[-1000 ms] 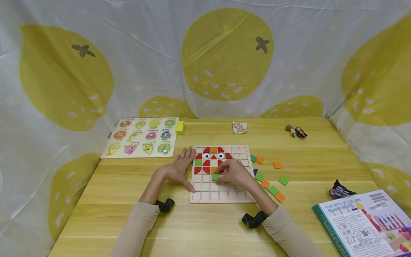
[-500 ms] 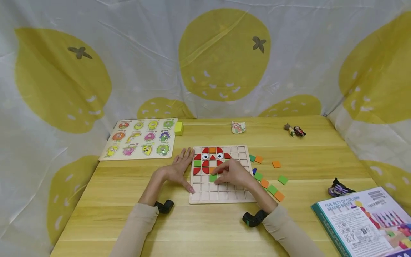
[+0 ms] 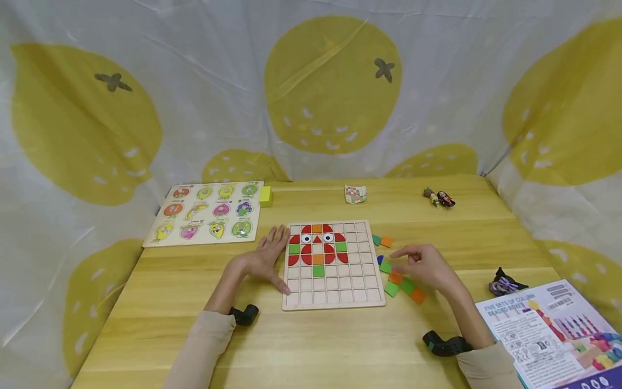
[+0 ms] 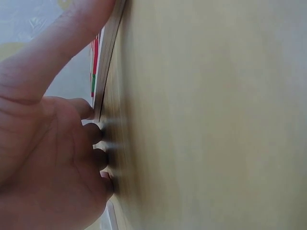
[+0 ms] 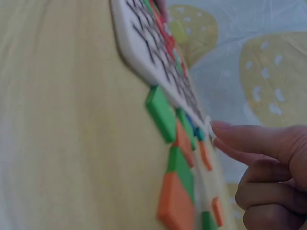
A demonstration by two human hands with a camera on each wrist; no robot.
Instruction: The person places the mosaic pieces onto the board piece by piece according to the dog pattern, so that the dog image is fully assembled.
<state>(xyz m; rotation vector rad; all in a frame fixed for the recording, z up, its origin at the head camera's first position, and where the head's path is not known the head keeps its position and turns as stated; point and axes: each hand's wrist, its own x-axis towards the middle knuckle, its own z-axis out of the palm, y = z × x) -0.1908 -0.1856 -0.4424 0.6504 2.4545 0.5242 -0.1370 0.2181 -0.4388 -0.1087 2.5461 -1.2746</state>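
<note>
A wooden grid board (image 3: 335,297) lies in the middle of the table, bearing red, orange, green and white pieces with two eye pieces. Just under the orange square, a green square tile (image 3: 318,271) sits in a cell of the board. My left hand (image 3: 262,263) rests along the board's left edge, fingers spread, thumb at its lower left. To the right of the board, my right hand (image 3: 427,265) hovers over loose tiles, index finger and thumb apart with nothing between them. Beneath it are green tiles (image 3: 392,289) and orange tiles (image 3: 417,295); the hand hides some.
A fruit puzzle board (image 3: 209,213) stands at the back left beside a yellow block (image 3: 265,196). A small printed card (image 3: 356,194) and small figures (image 3: 439,198) lie at the back. At the right are a boxed toy set (image 3: 549,329) and a dark purple object (image 3: 505,282).
My right hand has let go of the green square tile on the board and moved right to the loose tiles. The left hand has stayed against the board.
</note>
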